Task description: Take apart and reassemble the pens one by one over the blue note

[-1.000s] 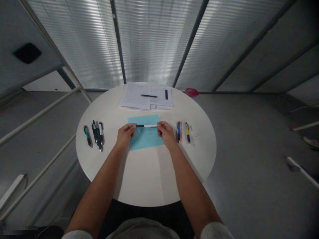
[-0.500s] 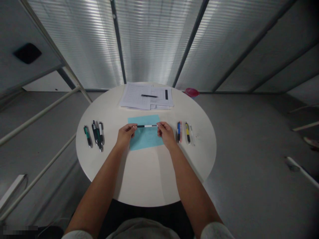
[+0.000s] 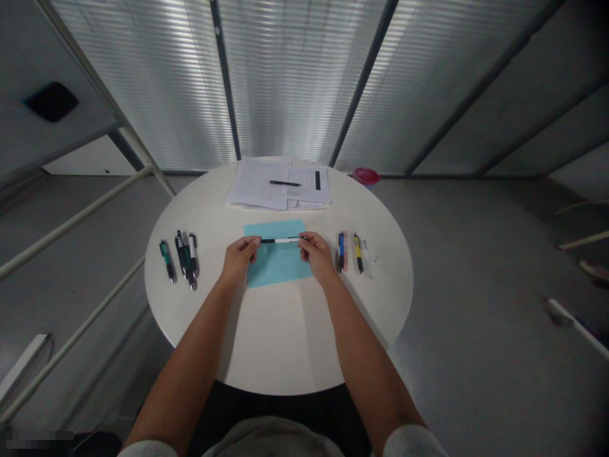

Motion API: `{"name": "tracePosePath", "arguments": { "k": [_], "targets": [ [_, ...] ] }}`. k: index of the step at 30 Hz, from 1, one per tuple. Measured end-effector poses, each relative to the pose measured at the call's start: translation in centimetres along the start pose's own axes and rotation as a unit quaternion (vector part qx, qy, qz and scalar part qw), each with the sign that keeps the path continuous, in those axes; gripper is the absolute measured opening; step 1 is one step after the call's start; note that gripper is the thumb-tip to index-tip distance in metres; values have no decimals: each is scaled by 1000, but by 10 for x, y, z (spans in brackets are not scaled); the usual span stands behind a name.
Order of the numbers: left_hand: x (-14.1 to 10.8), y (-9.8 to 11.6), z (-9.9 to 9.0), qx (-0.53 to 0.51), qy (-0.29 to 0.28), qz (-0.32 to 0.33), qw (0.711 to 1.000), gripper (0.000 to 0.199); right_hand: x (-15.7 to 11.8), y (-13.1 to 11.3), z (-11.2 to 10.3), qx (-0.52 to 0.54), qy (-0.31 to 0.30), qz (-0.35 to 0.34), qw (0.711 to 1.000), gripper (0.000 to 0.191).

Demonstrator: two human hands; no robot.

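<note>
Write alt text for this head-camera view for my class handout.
A person's left hand and right hand hold a slim black-and-white pen level above a light-blue paper sheet on a round white table. Rows of pens lie either side; stacked printed papers lie beyond.

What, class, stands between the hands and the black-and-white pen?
Nothing visible: the left hand and right hand both grip the black-and-white pen directly, over the light blue paper.

round white table (image 3: pixel 280 355), stacked printed sheets (image 3: pixel 254 184), loose pens (image 3: pixel 167 261), probably a pink cup (image 3: pixel 366 176)
</note>
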State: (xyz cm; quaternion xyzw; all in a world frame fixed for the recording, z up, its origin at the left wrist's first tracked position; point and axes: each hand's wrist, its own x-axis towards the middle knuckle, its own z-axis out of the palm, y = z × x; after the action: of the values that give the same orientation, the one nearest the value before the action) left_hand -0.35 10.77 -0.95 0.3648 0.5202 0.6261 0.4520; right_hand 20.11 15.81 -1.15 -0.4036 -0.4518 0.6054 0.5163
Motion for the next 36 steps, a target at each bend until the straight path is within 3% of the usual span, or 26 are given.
{"name": "tracePosePath", "arguments": {
  "k": [10,36],
  "targets": [
    [0,-1,-4,29,-31,17,999,30,-2,0,0,-32,11,-7,999,28],
    [1,-1,-2,39,12,11,999,28,0,1,1,-15,-10,-5,1000,31]
  ]
}}
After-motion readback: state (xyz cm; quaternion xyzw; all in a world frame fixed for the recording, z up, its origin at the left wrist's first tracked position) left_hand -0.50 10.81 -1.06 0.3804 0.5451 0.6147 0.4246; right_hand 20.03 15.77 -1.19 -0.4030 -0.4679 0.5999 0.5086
